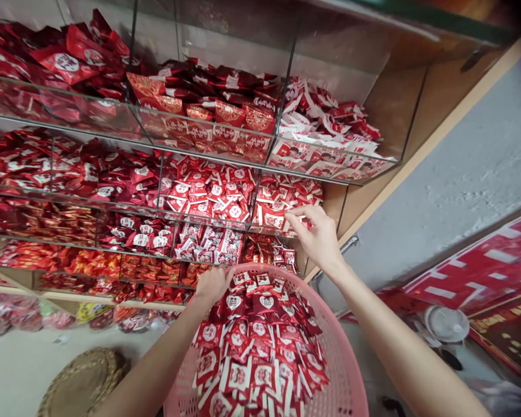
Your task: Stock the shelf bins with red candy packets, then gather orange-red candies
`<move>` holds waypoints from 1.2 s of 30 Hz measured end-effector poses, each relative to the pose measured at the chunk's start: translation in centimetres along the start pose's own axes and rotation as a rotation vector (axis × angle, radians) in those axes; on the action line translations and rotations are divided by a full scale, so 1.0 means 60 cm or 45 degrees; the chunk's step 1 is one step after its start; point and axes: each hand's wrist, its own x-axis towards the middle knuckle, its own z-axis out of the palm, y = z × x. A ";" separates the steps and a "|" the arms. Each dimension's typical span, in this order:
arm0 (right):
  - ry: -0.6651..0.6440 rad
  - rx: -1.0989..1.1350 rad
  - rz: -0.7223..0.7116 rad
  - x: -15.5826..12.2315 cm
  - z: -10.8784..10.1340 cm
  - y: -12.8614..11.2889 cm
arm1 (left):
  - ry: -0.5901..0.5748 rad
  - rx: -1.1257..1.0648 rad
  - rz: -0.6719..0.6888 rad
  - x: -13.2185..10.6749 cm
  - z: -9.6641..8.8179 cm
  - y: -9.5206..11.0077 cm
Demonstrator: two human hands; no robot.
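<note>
A pink plastic basket (347, 370) sits low in front of me, heaped with several small red-and-white candy packets (256, 341). My left hand (212, 285) rests at the basket's far rim, fingers curled down over the packets; what it holds is hidden. My right hand (315, 234) reaches up to the right-hand clear bin (286, 202) of the second shelf row, fingers bent and touching the packets at its front edge.
Tiers of clear acrylic bins (156, 133) full of red candy packets fill a wooden shelf unit (417, 110). A grey wall (481, 168) is on the right, red printed sheets (481, 272) below it. A woven basket (82, 382) lies on the floor at lower left.
</note>
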 end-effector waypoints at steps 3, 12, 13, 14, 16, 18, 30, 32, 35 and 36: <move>-0.147 0.130 0.099 -0.034 -0.023 -0.016 | -0.026 0.004 -0.017 0.001 -0.002 0.002; -1.196 0.447 0.564 -0.221 -0.048 0.002 | -0.016 0.013 -0.003 0.005 0.006 0.001; -1.267 0.456 0.625 -0.243 -0.049 0.006 | -0.008 0.017 0.000 0.005 0.007 0.001; -1.318 0.455 0.675 -0.263 -0.051 0.009 | 0.005 0.022 0.005 0.006 0.008 0.000; -1.371 0.441 0.753 -0.298 -0.054 0.011 | 0.027 0.029 0.023 0.006 0.010 0.000; -1.383 0.421 0.813 -0.325 -0.057 0.010 | 0.029 0.031 0.029 0.006 0.011 0.000; -1.277 -0.039 0.855 -0.412 -0.044 0.021 | -0.010 0.049 -0.001 0.005 0.008 0.003; -1.287 -0.209 0.812 -0.420 -0.041 0.017 | 0.001 0.058 0.001 0.006 0.010 0.002; -1.298 -0.521 0.673 -0.442 -0.037 0.019 | 0.023 0.070 0.010 0.006 0.012 0.001; -1.285 -0.590 0.596 -0.454 -0.035 0.024 | 0.030 0.069 0.015 0.006 0.012 0.001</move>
